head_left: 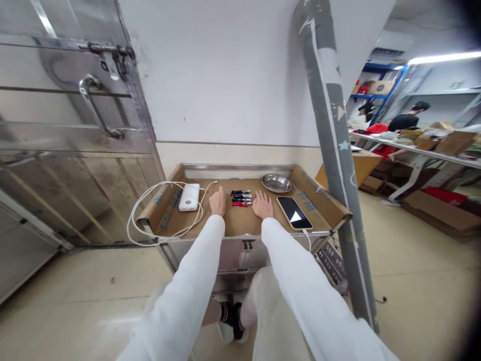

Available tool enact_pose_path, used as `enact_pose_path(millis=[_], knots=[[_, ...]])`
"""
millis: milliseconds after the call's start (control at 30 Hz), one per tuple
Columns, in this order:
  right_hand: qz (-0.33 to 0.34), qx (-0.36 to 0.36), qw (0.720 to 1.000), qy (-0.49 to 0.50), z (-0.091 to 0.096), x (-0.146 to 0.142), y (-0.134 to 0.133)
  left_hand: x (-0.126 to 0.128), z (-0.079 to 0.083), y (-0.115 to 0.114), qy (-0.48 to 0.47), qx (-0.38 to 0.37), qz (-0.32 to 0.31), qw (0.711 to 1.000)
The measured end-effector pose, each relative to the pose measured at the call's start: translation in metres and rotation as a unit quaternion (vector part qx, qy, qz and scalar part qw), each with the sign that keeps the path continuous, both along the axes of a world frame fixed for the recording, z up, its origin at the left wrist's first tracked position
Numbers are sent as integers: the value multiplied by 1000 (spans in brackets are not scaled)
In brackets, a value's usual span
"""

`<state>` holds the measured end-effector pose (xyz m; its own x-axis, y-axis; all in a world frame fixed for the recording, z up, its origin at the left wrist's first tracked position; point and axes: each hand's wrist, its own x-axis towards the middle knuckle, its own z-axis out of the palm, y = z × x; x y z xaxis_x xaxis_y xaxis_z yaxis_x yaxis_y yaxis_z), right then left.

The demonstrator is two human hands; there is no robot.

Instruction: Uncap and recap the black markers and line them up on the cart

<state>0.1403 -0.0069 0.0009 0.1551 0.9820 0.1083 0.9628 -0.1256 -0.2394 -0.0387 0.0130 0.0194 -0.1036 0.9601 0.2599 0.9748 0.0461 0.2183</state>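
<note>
Several black marker pens (240,196) and a red marker pen (241,204) lie in a neat stack of rows on the cardboard-covered cabinet top (233,223). To their left, my left hand (217,202) rests on the cardboard with most fingers curled in and nothing visible in it. On the other side, my right hand (263,204) lies flat, palm down, fingers a little apart and close to the pens' right ends. Neither hand holds a pen.
A white power bank (189,197) with a looped white cable (132,220) sits at left. At right are a round metal dish (276,183) and a phone (294,212) on a cable. A tall grey wrapped roll (338,130) leans beside the cabinet. Two people work farther right.
</note>
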Motion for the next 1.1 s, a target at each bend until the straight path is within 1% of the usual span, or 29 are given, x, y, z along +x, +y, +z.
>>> enact_pose_path(millis=[133,267,367,433,533,567,633,667,700,767,833,933,1100], knots=[[7,12,1000,1,0,3,4,0,-2,6,0,8,2,1000],[16,11,1000,7,-1,6,9,1,1,12,-3,18,7,1000],[23,32,999,3,-3,7,8,0,4,10,-12,17,-10,1000],[16,81,997,0,-4,7,4,-3,6,3,-17,15,-43,999],[-15,153,988,9,-3,5,-4,-9,4,-15,-23,31,-126,991],[-16,171,985,8,-2,4,-7,-11,4,-22,-29,40,-154,987],[15,208,978,8,1,2,-11,-13,2,-34,-51,59,-221,972],[44,225,973,13,2,0,-12,-14,1,-39,-62,68,-247,965],[87,230,969,21,3,-1,-13,-14,1,-42,-70,69,-269,958],[171,231,957,45,4,-3,-16,-14,0,-46,-76,64,-288,952],[222,231,945,67,3,-5,-18,-13,-1,-46,-66,47,-286,955],[238,231,939,86,0,-8,-22,-13,-2,-45,-41,23,-280,959],[235,207,946,83,1,-10,-28,-13,-2,-45,-30,11,-282,959]])
